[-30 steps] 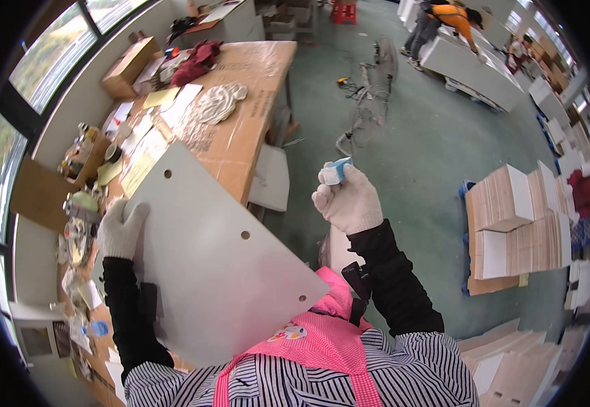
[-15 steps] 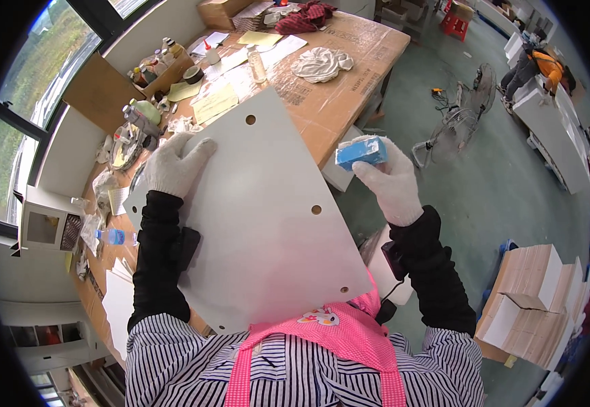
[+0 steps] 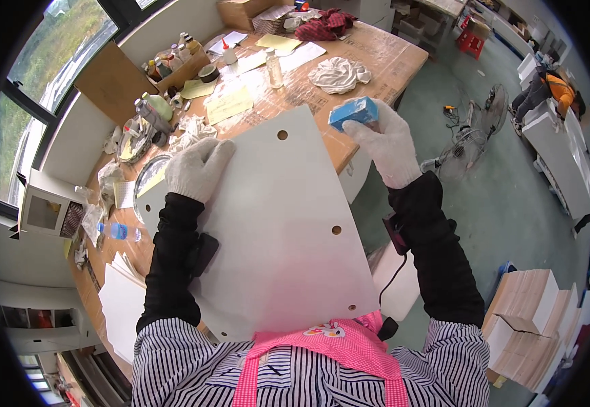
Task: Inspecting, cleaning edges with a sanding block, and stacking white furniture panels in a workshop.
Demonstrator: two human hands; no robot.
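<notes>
A pale grey flat panel (image 3: 274, 230) with several round holes near its edges leans between the table and my body, its near edge against the pink apron (image 3: 369, 346). My left hand (image 3: 199, 169), in a white glove, is closed over the panel's far left edge; the fingertips behind it are hidden. In my right hand (image 3: 388, 146), also gloved in white, a small blue rectangular block (image 3: 354, 113) with pale, worn-looking patches is pinched between thumb and fingers. The block is held up beyond the panel's right edge, apart from the panel.
On the brown-covered table (image 3: 376, 54) lie a crumpled white cloth (image 3: 339, 74), a clear bottle (image 3: 274, 69), yellow sheets (image 3: 229, 104) and a box of small bottles (image 3: 180, 68). A floor fan (image 3: 468, 142) stands to the right, beyond stacked boards (image 3: 525, 325). A person in orange (image 3: 559, 91) works farther off.
My right hand has lifted the blue block toward the far side. The panel and my left hand sit farther right in view, and the panel has turned slightly; the head view has also shifted.
</notes>
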